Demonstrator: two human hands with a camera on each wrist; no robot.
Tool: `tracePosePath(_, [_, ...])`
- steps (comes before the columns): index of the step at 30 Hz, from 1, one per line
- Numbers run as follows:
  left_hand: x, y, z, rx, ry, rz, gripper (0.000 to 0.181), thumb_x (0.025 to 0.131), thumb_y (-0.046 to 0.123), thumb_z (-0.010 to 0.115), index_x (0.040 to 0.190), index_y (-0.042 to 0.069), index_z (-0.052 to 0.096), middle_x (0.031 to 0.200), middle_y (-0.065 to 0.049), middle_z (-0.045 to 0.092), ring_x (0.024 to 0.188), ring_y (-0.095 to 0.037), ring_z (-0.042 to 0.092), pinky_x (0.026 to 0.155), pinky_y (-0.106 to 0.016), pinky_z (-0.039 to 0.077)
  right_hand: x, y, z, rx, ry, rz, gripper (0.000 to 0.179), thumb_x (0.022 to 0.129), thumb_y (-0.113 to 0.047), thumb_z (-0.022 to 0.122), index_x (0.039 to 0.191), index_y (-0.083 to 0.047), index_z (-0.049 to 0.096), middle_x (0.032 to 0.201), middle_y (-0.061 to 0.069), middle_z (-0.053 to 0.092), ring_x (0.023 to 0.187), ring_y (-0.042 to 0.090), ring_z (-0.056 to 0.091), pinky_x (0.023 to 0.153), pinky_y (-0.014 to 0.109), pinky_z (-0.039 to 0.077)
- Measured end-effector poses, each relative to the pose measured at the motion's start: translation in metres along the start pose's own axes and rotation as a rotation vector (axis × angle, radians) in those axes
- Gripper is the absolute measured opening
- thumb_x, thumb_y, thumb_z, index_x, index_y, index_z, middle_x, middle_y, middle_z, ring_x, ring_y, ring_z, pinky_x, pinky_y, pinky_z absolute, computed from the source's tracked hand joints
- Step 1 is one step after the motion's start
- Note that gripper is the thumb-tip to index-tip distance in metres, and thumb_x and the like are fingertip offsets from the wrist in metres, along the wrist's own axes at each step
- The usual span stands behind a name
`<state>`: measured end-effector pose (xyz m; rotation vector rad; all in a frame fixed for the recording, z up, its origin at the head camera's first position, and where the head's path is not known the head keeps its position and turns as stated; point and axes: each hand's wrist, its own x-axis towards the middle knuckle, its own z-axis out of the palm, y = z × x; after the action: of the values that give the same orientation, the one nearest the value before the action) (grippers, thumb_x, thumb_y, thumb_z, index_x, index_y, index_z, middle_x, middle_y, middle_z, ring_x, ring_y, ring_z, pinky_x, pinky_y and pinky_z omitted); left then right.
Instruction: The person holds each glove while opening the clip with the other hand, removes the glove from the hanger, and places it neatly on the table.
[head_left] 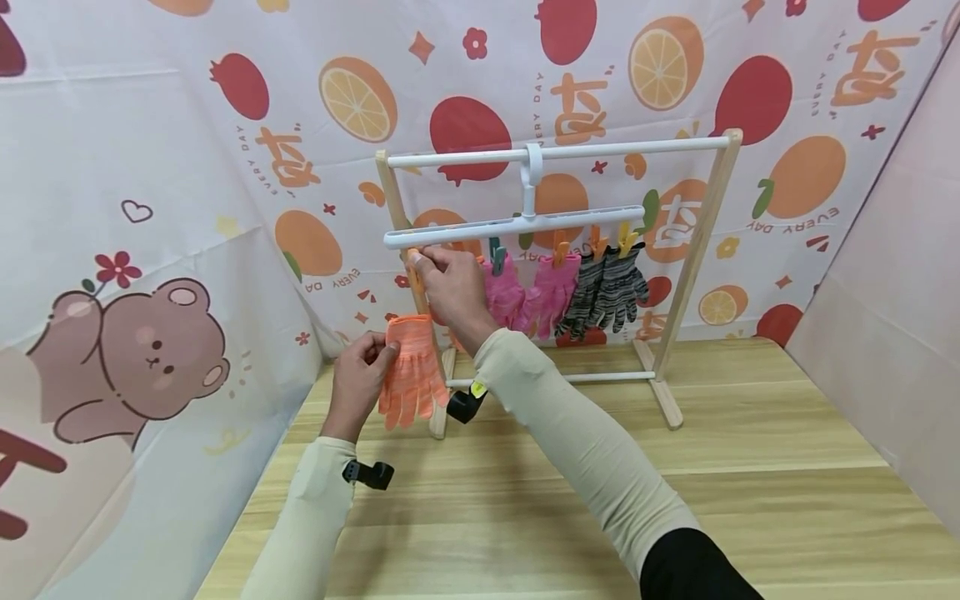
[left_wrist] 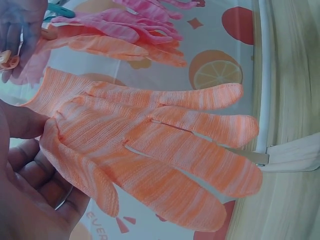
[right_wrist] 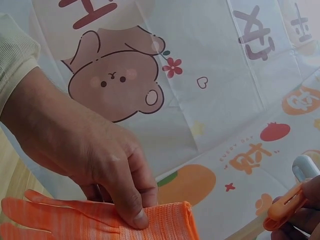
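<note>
While a bear-printed cloth [head_left: 161, 358] fills the far left, the left hand [head_left: 356, 379] stands just right of it, thumb and fingers pinching an orange knit glove [head_left: 414, 375] by the side of its cuff. Glove is held up in front of the rack's left post, cuff on top, fingers dangling over the wooden table [head_left: 540, 500]. Next, just above and apart from the cuff, an orange clothespin [head_left: 415, 271] sits gripped between thumb and fingers of the right hand [head_left: 457, 287], below the left end of a white hanger [head_left: 465, 232]; cannot tell if clip touches hanger. Second orange glove [left_wrist: 110, 46] hangs behind the right hand, mostly hidden in head view. Then teal clothespin [head_left: 497, 260], two pink gloves [head_left: 555, 287] hanging side by side, two more orange clothespins [head_left: 560, 250], grey-black gloves [head_left: 621, 283], and a yellow clothespin [head_left: 627, 242] near hanger's right end. Rack's right wooden post [head_left: 697, 250] stands beyond, slanted.
</note>
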<state>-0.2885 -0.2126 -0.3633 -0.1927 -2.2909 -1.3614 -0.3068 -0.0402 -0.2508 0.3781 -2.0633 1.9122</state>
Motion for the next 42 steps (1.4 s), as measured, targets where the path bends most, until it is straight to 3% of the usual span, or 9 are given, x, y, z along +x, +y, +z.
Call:
tracePosePath(12, [-0.0014,-0.001,-0.0004,0.007,-0.006,-0.013,0.023,0.102,0.025,0.064,0.104,0.003,0.069,0.085,-0.011,0.065,0.067,-0.015,0.054,0.058,-0.023,0.044,-0.0008,-0.0016,0.0,0.008,0.002,0.001,0.029,0.101,-0.022,0.066,0.125,-0.008,0.073,0.103,0.001,0.075,0.08,0.009,0.06,0.064,0.025,0.048])
tracePosePath(18, [-0.0007,-0.0011,-0.001,0.02,-0.005,-0.019,0.023,0.103,0.025,0.063,0.104,0.002,0.069,0.083,-0.009,0.064,0.065,-0.014,0.052,0.057,-0.024,0.042,-0.0015,-0.0037,-0.001,0.007,0.004,0.003,0.03,0.101,-0.023,0.065,0.127,-0.009,0.072,0.108,0.0,0.075,0.088,0.008,0.063,0.073,0.025,0.051])
tracePosePath(25, [-0.0015,-0.002,-0.0011,0.01,-0.005,-0.038,0.02,0.102,0.022,0.064,0.103,0.003,0.07,0.08,-0.008,0.061,0.064,-0.016,0.05,0.055,-0.025,0.041,-0.0024,-0.0046,-0.0011,0.011,0.001,0.026,0.029,0.101,-0.022,0.066,0.127,-0.01,0.073,0.106,0.0,0.074,0.083,0.012,0.062,0.065,0.026,0.051])
tracePosePath(35, [-0.0027,-0.006,-0.0015,0.002,-0.004,-0.038,0.024,0.102,0.023,0.063,0.107,0.0,0.07,0.082,-0.011,0.063,0.061,-0.011,0.049,0.056,-0.024,0.041,-0.0013,-0.0056,-0.001,0.006,0.009,-0.004,0.028,0.1,-0.021,0.067,0.124,-0.009,0.074,0.106,0.001,0.075,0.085,0.009,0.062,0.071,0.026,0.051])
tracePosePath(42, [-0.0042,-0.0083,-0.0007,0.027,0.003,-0.079,0.02,0.102,0.021,0.064,0.106,0.002,0.071,0.083,-0.009,0.061,0.063,-0.012,0.048,0.056,-0.024,0.04,-0.0034,-0.0058,-0.0014,0.02,-0.006,0.015,0.028,0.101,-0.023,0.066,0.124,-0.01,0.074,0.107,-0.002,0.075,0.091,0.009,0.065,0.077,0.027,0.055])
